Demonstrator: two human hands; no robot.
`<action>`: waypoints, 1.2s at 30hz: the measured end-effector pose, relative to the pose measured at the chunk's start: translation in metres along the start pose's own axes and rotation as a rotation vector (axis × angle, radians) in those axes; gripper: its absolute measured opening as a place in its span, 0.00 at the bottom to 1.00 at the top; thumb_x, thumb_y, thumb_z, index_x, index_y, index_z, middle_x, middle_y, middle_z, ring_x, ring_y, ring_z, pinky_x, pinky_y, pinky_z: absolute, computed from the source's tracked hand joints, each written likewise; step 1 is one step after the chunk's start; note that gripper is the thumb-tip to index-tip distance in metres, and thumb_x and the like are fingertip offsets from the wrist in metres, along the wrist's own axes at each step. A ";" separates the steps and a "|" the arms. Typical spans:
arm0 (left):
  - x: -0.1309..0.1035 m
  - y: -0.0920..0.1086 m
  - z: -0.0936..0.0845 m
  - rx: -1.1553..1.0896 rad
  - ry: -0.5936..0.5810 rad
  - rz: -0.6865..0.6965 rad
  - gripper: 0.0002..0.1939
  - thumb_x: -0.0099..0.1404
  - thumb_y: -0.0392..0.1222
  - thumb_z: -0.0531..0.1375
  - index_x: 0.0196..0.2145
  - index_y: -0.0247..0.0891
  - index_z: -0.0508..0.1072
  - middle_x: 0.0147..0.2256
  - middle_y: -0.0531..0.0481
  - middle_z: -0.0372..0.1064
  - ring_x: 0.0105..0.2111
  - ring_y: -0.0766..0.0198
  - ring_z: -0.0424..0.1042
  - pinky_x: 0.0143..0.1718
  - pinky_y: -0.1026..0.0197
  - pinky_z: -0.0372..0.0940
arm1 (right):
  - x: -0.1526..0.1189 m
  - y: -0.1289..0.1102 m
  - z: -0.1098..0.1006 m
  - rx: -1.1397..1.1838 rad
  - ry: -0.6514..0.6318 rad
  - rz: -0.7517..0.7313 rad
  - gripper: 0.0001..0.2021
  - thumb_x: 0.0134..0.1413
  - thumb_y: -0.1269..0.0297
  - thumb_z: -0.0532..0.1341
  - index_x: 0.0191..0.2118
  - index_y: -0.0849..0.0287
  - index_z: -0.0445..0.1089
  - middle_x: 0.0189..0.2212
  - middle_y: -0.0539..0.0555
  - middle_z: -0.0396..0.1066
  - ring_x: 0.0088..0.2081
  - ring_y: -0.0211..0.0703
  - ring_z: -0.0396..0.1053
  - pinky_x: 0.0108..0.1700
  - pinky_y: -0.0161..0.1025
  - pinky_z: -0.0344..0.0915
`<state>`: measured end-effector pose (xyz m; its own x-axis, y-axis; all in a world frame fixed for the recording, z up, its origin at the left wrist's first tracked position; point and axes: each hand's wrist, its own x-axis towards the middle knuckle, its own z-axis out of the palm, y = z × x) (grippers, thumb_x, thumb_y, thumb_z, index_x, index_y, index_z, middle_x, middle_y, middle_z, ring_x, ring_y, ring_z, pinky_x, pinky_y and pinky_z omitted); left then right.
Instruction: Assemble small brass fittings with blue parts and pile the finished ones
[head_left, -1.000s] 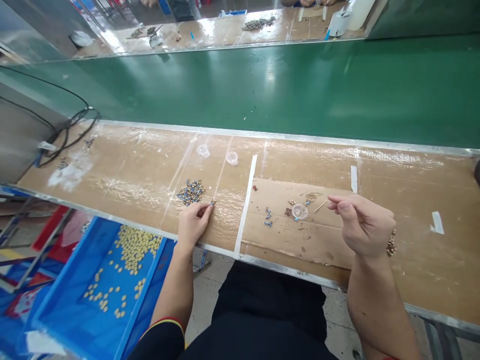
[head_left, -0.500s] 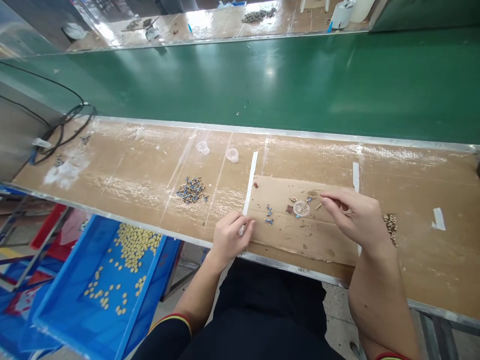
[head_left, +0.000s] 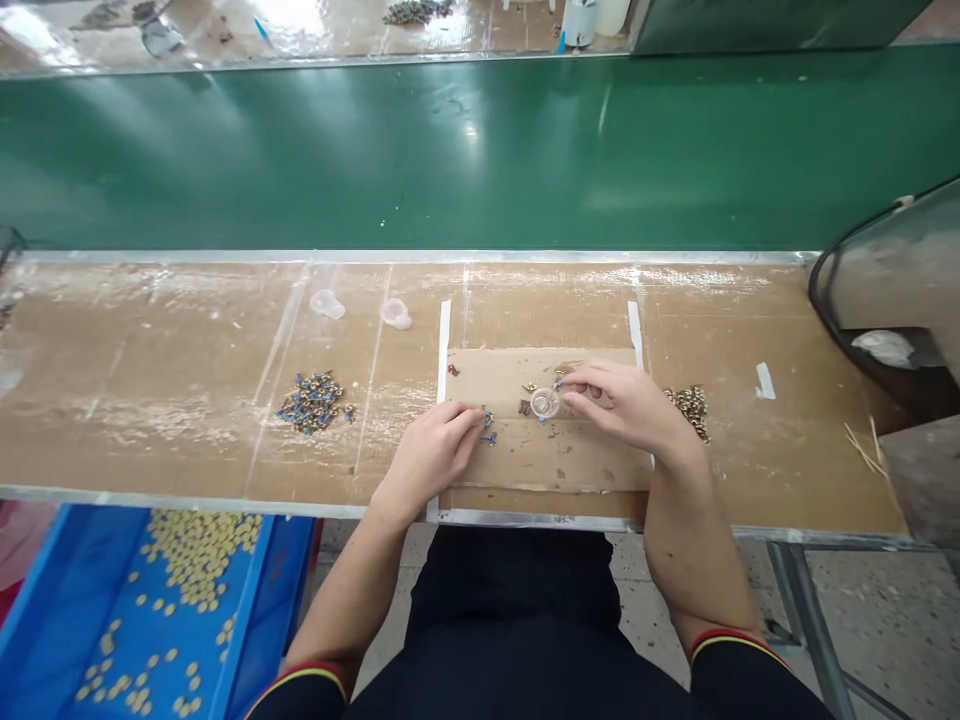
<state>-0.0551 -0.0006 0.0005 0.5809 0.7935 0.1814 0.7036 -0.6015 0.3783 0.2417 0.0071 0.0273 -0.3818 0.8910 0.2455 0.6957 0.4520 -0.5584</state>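
Observation:
My left hand (head_left: pixel 436 450) is closed in a pinch at the left part of a cardboard sheet (head_left: pixel 517 470). Its fingertips are beside small blue-and-brass parts (head_left: pixel 489 438); what they hold, if anything, is too small to make out. My right hand (head_left: pixel 630 410) pinches a thin stick (head_left: pixel 556 391), its tip at a small clear plastic cup (head_left: pixel 544 403). Around that cup lie tiny reddish-brown pieces (head_left: pixel 524 407) and a few brass parts (head_left: pixel 530 387).
Left of the sheet lies a pile of blue-and-brass parts (head_left: pixel 313 402), with two clear cups (head_left: pixel 394 313) behind. Brass parts (head_left: pixel 690 408) are heaped beside my right forearm. Thin sticks (head_left: pixel 866 450) lie far right. A blue bin (head_left: pixel 247 620) holds yellow discs. A green belt (head_left: pixel 480 160) runs behind.
The view has swung to the right. My right hand has moved in to the clear cup with the stick. My left hand has come closer to the blue-and-brass parts on the cardboard.

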 end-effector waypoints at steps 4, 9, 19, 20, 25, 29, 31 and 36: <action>0.016 0.000 -0.001 0.081 -0.019 0.031 0.10 0.73 0.33 0.56 0.44 0.38 0.78 0.38 0.47 0.77 0.35 0.59 0.76 0.36 0.59 0.69 | 0.003 0.001 0.010 0.021 0.024 -0.001 0.08 0.67 0.64 0.61 0.43 0.58 0.77 0.35 0.55 0.80 0.33 0.42 0.75 0.36 0.39 0.68; 0.032 -0.008 -0.005 0.132 -0.205 0.101 0.13 0.68 0.27 0.56 0.35 0.39 0.79 0.38 0.47 0.76 0.34 0.60 0.75 0.34 0.60 0.67 | 0.006 0.001 0.020 0.045 -0.021 0.006 0.12 0.70 0.63 0.56 0.41 0.57 0.78 0.34 0.55 0.78 0.33 0.42 0.73 0.36 0.39 0.67; 0.064 0.011 -0.033 -0.556 0.210 0.162 0.05 0.70 0.35 0.62 0.35 0.39 0.78 0.31 0.51 0.77 0.30 0.66 0.74 0.33 0.63 0.68 | 0.007 -0.004 0.024 0.075 -0.048 -0.086 0.09 0.67 0.64 0.61 0.35 0.58 0.77 0.28 0.51 0.72 0.31 0.39 0.68 0.34 0.36 0.62; 0.068 0.012 -0.030 -0.665 0.242 0.153 0.04 0.68 0.35 0.63 0.34 0.39 0.78 0.30 0.51 0.77 0.29 0.67 0.74 0.33 0.63 0.69 | 0.007 -0.004 0.023 0.067 -0.048 -0.089 0.10 0.67 0.64 0.61 0.34 0.58 0.76 0.27 0.51 0.71 0.30 0.38 0.67 0.33 0.36 0.61; 0.075 0.003 0.000 -1.141 0.351 0.037 0.04 0.62 0.37 0.70 0.33 0.39 0.78 0.32 0.49 0.77 0.32 0.67 0.76 0.32 0.66 0.71 | 0.006 -0.006 0.019 0.044 0.007 -0.049 0.11 0.66 0.65 0.61 0.31 0.59 0.75 0.25 0.50 0.70 0.28 0.37 0.66 0.31 0.35 0.59; 0.069 -0.001 0.012 -1.339 0.307 -0.080 0.11 0.62 0.44 0.72 0.32 0.38 0.75 0.37 0.45 0.81 0.34 0.64 0.80 0.32 0.64 0.74 | 0.005 -0.010 0.012 0.056 0.059 -0.041 0.09 0.66 0.67 0.61 0.32 0.59 0.73 0.26 0.50 0.72 0.28 0.36 0.67 0.31 0.35 0.60; 0.067 0.002 0.012 -1.382 0.280 -0.106 0.12 0.63 0.46 0.72 0.32 0.38 0.74 0.35 0.46 0.81 0.31 0.65 0.80 0.31 0.63 0.75 | 0.004 -0.012 0.008 0.071 0.116 -0.045 0.08 0.66 0.68 0.60 0.33 0.58 0.71 0.27 0.49 0.72 0.28 0.35 0.67 0.31 0.35 0.61; 0.067 0.012 0.010 -1.358 0.316 -0.153 0.10 0.60 0.42 0.74 0.32 0.37 0.77 0.30 0.51 0.78 0.28 0.68 0.79 0.31 0.67 0.76 | 0.004 -0.015 0.001 0.199 0.371 -0.063 0.07 0.67 0.69 0.60 0.34 0.56 0.68 0.26 0.47 0.69 0.25 0.34 0.63 0.28 0.35 0.59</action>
<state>-0.0037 0.0440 0.0077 0.2926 0.9383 0.1846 -0.2949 -0.0951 0.9508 0.2291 0.0038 0.0353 -0.1496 0.8334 0.5321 0.5335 0.5211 -0.6662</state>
